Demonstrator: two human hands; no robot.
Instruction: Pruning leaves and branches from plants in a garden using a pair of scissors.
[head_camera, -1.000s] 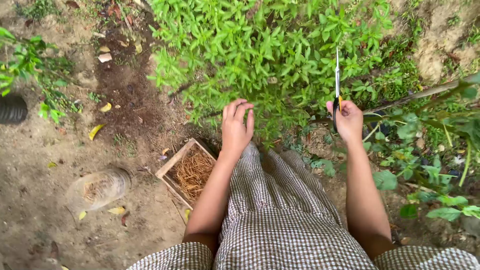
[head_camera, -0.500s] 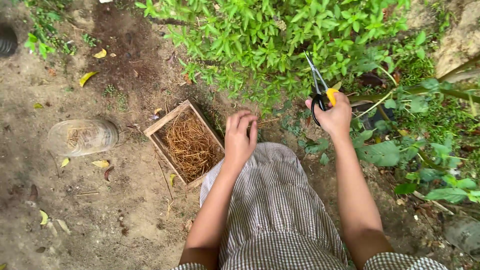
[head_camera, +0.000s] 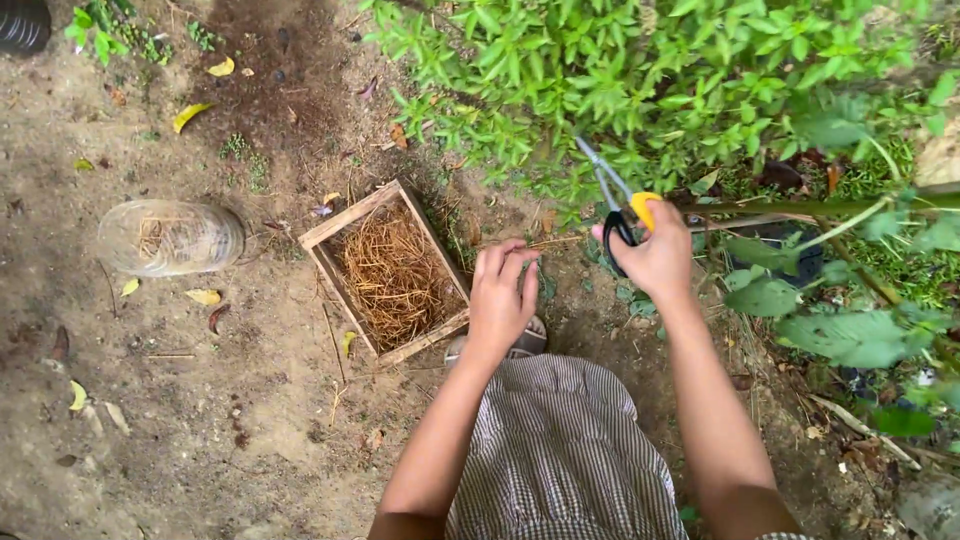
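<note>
Right hand (head_camera: 655, 262): clamped around the black-and-yellow handles of a pair of scissors (head_camera: 615, 200); I read the blades as slightly parted, tips pointing up-left into the leafy green bush (head_camera: 620, 80). Arm extended forward, wrist raised.

Left hand (head_camera: 503, 295): holds nothing that I can see; fingers curled loosely, palm down, hovering just right of the wooden box (head_camera: 385, 275). The two hands are apart.

Wooden box: on bare soil (head_camera: 150, 400), open-topped, filled with dry straw; no green cuttings visible in it.

Progress, as I judge it: no stem sits between the blades and no sprig is in either hand, so cutting looks barely begun.

Surroundings: clear plastic jar (head_camera: 170, 237) lying on its side left of the box; checked dress (head_camera: 560, 460) below; broad-leafed plant (head_camera: 850, 330) at right.
</note>
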